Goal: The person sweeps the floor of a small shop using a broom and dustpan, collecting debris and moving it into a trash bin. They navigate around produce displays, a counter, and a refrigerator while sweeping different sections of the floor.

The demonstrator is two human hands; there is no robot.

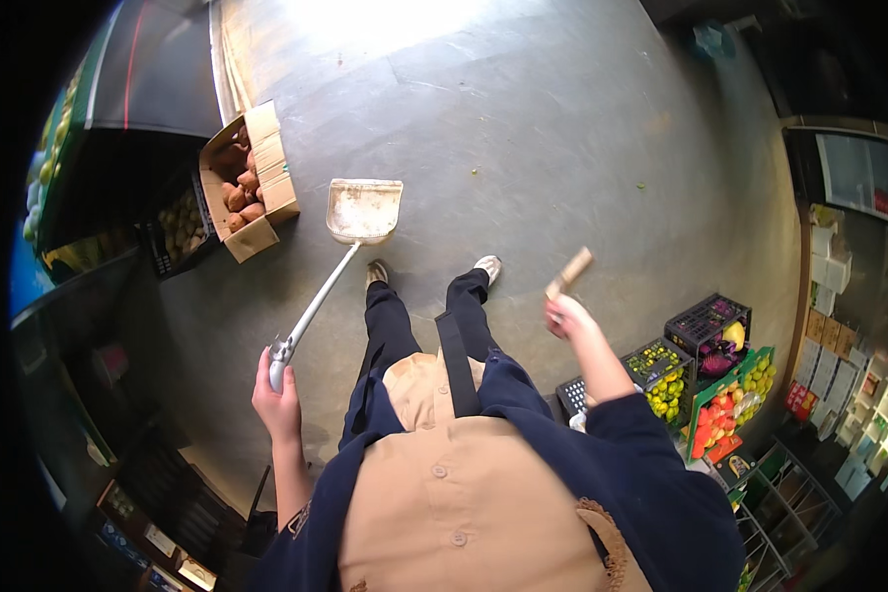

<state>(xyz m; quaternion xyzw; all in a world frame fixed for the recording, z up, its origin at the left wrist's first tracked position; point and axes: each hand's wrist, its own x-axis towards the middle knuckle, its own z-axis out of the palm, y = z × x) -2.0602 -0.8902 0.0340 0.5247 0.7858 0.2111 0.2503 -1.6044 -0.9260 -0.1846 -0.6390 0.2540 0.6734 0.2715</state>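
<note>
My left hand grips the top of a long grey dustpan handle. The worn, whitish dustpan at its far end is on or just over the grey floor, ahead of my left shoe. Off to the right, my right hand is closed around a light brown, stick-like piece, which points forward. Motion blurs that hand and piece, so I cannot tell exactly what tool it is. Small green scraps lie on the floor, one a leaf-like bit and another scrap.
A cardboard box of sweet potatoes stands left of the dustpan, beside a black crate of round produce. Near my right arm are black plastic crates of produce and a green-edged box of fruit. Shelving stands at lower right.
</note>
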